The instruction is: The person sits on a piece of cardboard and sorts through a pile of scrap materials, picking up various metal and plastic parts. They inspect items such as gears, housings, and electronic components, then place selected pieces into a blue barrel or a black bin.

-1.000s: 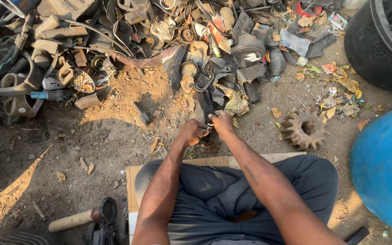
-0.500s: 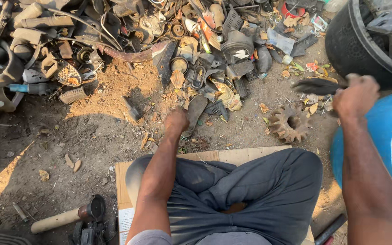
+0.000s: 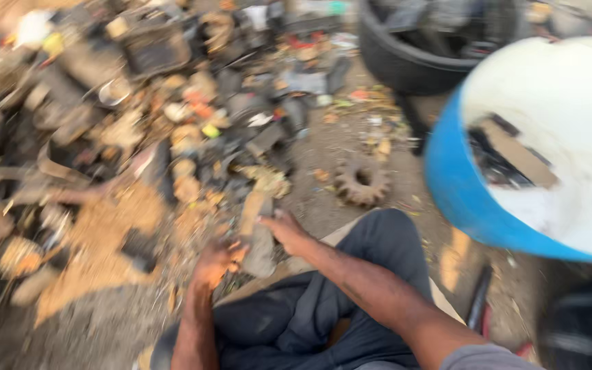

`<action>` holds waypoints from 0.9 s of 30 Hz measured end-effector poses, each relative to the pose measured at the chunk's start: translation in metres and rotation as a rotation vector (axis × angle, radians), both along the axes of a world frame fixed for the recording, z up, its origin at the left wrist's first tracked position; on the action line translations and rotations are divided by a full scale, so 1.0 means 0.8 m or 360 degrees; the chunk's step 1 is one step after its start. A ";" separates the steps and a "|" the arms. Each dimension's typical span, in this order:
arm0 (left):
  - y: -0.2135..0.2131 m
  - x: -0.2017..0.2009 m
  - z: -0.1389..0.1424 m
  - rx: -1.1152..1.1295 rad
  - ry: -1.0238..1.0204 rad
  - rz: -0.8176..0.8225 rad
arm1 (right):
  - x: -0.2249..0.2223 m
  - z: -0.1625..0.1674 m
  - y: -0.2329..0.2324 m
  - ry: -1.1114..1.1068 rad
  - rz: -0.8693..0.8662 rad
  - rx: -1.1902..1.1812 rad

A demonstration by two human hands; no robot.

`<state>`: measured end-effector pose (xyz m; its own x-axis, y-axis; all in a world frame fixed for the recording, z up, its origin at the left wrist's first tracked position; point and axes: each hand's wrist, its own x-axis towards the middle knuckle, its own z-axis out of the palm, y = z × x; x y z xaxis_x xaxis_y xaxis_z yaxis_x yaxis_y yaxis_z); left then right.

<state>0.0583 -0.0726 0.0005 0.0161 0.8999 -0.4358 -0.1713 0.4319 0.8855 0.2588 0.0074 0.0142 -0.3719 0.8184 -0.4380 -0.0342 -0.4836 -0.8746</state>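
Head view, blurred by motion, looks down on a person seated on a sheet of cardboard (image 3: pixel 340 236) laid on dirt ground. Take the rusty toothed gear (image 3: pixel 362 180) as the landmark. Just to its lower left, an elongated, dirt-caked piece of scrap metal (image 3: pixel 260 236) stands on end at the edge of the cardboard. The right hand (image 3: pixel 286 231) rests against the upper side of that piece, its fingers (image 3: pixel 273 218) bent around it in what looks like a loose grip; the blur makes it impossible to tell how tightly they close. The left hand (image 3: pixel 215 262) sits further left of the gear, low beside the foot of the same piece, its fingers curled at the base, though whether they clasp the metal or only touch it I cannot tell. A wide scrap heap (image 3: pixel 138 116) spreads up and left of the gear. A blue drum (image 3: pixel 457 199) with a white top stands right of the gear, and a black tyre (image 3: pixel 405 62) lies above it.

To handle this piece well, I judge it best to steady the foot firmly with the left hand, keep the right hand high for leverage, and keep fingertips clear of any sharp, rusted edges.
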 end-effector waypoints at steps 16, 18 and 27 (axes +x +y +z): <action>0.033 -0.030 -0.060 0.0038 0.0279 0.0632 | 0.369 0.254 0.235 -0.0351 -0.0726 0.0910; 0.039 -0.027 -0.048 -0.0034 0.0780 0.0605 | 0.276 0.185 0.212 -0.1189 0.0050 0.1467; 0.056 -0.030 -0.064 -0.0047 0.1241 0.0619 | -0.012 -0.002 0.303 -0.2360 0.0962 0.2375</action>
